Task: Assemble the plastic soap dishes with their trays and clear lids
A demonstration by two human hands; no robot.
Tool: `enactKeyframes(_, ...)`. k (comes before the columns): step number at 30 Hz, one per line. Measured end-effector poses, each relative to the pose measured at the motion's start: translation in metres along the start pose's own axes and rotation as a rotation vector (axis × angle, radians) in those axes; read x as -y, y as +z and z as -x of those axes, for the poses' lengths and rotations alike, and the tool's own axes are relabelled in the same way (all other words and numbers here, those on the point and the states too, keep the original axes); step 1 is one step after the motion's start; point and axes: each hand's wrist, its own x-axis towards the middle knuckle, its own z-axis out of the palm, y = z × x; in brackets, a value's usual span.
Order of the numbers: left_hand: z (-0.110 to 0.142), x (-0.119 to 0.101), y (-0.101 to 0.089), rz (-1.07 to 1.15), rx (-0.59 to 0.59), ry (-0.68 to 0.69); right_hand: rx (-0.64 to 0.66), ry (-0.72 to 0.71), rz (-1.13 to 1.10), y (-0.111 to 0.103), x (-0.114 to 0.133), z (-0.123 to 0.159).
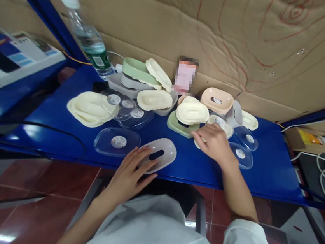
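Note:
My left hand (pixel 130 171) lies with fingers spread over the left side of a pale grey soap-dish-like box (pixel 168 154) with an oval slot in its base. My right hand (pixel 214 143) is bent with curled fingers among the pieces on the right; whatever it holds, if anything, is hidden. A cream edge shows under it. Close to it are a cream oval tray (pixel 193 113), a green box (pixel 176 126) and another cream tray (pixel 220 122) with a label. Left of my left hand lies a clear oval lid (pixel 104 141) with a round sticker.
Stacked cream trays (pixel 84 107) and overlapping clear lids (pixel 137 121) lie on the blue table (pixel 50 125). Behind stand green (pixel 133 68) and peach boxes (pixel 216 98), a water bottle (pixel 93 47) and a blurred-out phone-like object (pixel 184 75). A cardboard wall (pixel 150 19) borders the back.

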Motion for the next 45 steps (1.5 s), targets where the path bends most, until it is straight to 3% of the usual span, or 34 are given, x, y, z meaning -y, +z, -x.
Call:
enactKeyframes(4, -0.010, 0.003, 0.000, 0.070, 0.039, 0.046, 0.196, 0.293, 0.012, -0.008, -0.009, 0.044)
enactKeyframes(7, -0.013, 0.007, -0.002, 0.141, -0.008, 0.039, 0.147, 0.422, 0.112, 0.008, 0.013, 0.082)
enactKeyframes(11, -0.018, 0.006, 0.002, 0.245, -0.134, -0.039, 0.098, 0.351, -0.029, 0.031, 0.049, 0.114)
enactKeyframes(14, -0.027, 0.003, 0.010, 0.245, -0.088, 0.011, 0.024, 0.224, -0.326, 0.043, 0.063, 0.124)
enactKeyframes(18, -0.041, -0.003, 0.020, 0.178, 0.032, 0.111, -0.229, 0.332, -0.447, 0.055, 0.064, 0.126)
enactKeyframes(24, -0.053, -0.011, 0.022, 0.089, 0.085, 0.098, -0.022, 0.269, -0.368, 0.057, 0.051, 0.106)
enactKeyframes(31, -0.046, -0.009, 0.027, 0.032, 0.100, 0.092, -0.055, 0.393, -0.463, 0.058, 0.043, 0.095)
enactKeyframes(38, -0.048, -0.011, 0.031, 0.029, 0.103, 0.102, -0.064, 0.301, -0.356, 0.063, 0.045, 0.098)
enactKeyframes(42, -0.043, -0.008, 0.018, 0.055, 0.048, 0.104, -0.056, 0.303, -0.321, 0.065, 0.046, 0.098)
enactKeyframes(45, -0.026, 0.004, -0.004, 0.025, -0.004, -0.014, -0.049, 0.315, -0.304, 0.065, 0.048, 0.098)
